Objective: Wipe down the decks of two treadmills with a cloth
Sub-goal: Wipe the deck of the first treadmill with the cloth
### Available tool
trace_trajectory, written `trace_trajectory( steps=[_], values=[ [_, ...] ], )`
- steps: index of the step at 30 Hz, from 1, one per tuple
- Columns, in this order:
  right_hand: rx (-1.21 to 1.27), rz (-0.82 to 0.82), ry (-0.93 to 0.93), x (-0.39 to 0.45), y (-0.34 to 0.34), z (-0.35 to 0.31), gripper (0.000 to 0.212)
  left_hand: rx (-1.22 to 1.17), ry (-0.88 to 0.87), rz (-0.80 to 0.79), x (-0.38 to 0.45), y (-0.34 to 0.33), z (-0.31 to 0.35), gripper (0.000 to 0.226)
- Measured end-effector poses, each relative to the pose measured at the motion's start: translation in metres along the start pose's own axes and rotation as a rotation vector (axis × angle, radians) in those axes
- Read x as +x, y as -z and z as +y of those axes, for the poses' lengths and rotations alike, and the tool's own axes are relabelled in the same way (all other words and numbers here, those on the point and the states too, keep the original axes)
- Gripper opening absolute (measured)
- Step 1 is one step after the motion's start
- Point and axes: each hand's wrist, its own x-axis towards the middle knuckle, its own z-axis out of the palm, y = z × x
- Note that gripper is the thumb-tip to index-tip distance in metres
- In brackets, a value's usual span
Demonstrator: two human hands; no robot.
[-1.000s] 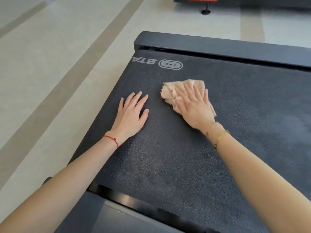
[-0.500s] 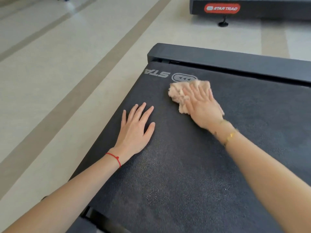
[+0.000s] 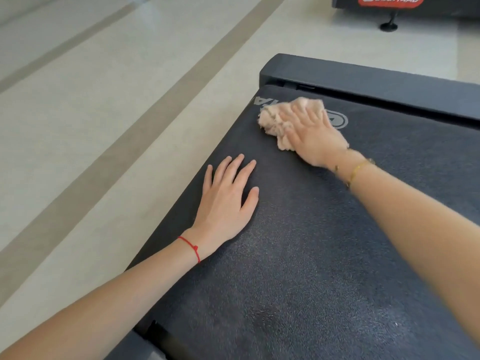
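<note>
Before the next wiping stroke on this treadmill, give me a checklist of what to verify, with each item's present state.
1. Crumpled beige cloth lies flat on the dark textured treadmill belt: ok.
2. Right hand presses on the cloth with spread fingers: ok.
3. Left hand rests flat on the belt, apart from the cloth: ok.
4. Cloth has reached the belt's far end by the black end cover: ok.
5. Belt surface already clean: cannot tell.
6. Second treadmill with red label wiped: cannot tell.
</note>
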Motion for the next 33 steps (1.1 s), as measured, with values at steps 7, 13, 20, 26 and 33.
trace_trajectory(
  steps=[7,13,20,26,33],
  values=[
    [-0.008,0.044,0.077,0.069,0.0,-0.046,0.049,-0.007,0.006,0.022,0.0,-0.001,0.003,0.056],
    [-0.091,0.086,0.171,0.051,0.001,-0.011,0.048,-0.001,-0.004,0.036,-0.001,-0.003,-0.001,0.056],
    [0.031,0.078,-0.082,-0.005,0.005,-0.002,0.055,-0.021,0.01,0.037,-0.001,-0.001,0.003,0.053],
    [0.066,0.043,0.164,-0.115,-0.005,-0.012,0.055,-0.051,-0.003,0.01,-0.004,0.005,0.002,0.051],
    [0.076,0.083,-0.134,-0.123,0.0,-0.009,0.05,-0.029,-0.089,-0.096,-0.042,0.014,-0.014,0.052]
  ],
)
